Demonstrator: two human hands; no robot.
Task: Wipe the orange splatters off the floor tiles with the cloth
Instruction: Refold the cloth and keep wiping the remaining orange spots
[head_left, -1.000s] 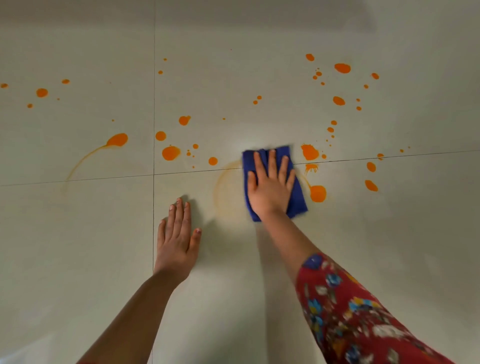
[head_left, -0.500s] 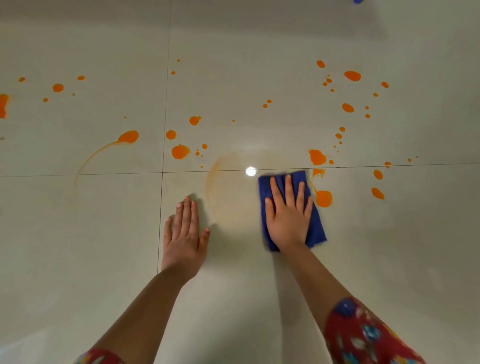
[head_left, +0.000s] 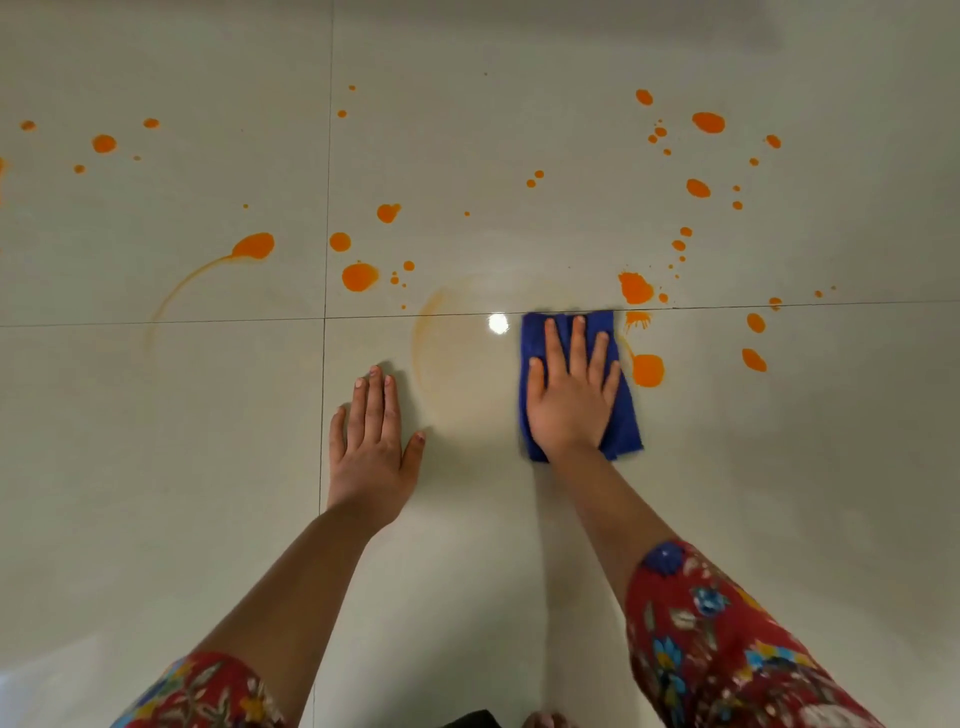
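Observation:
A folded blue cloth lies flat on the pale floor tiles, just below a grout line. My right hand presses on it with straight, spread fingers. My left hand rests flat on the bare tile to the left, touching no splatter. An orange blob sits right beside the cloth's right edge, and a larger splatter lies just above it. A faint smeared orange ring marks the tile between my hands. More orange drops spread across the far tiles.
Grout lines cross left of my left hand. A curved orange streak ends in a blob on the far left tile. A light reflection glares beside the cloth. Scattered drops reach the far right.
My right hand slid the cloth back toward me and slightly right, off the smeared ring. The view shifted, so the splatters sit lower in frame. My left hand stayed planted.

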